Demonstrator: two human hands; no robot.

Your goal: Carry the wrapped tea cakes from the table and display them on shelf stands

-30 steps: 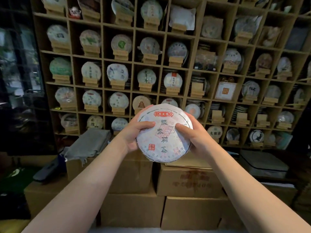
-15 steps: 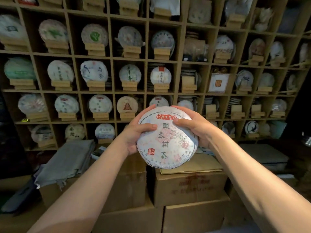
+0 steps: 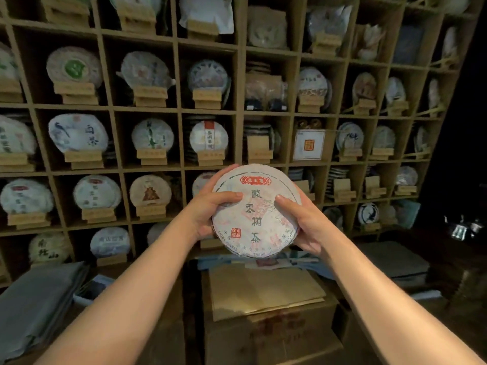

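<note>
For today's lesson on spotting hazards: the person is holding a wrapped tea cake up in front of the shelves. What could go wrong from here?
1. The tea cake is held only at its edges by the left hand and right hand; it might slip onto the cardboard boxes below.
2. Most cubbies look full, so seating it could knock a neighbouring displayed cake off its wooden stand.

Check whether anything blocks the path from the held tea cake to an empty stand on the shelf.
Nothing visible does. Both the left hand and right hand grip the tea cake in open air before the shelf. Empty stands sit to its right; cardboard boxes lie lower.
</note>
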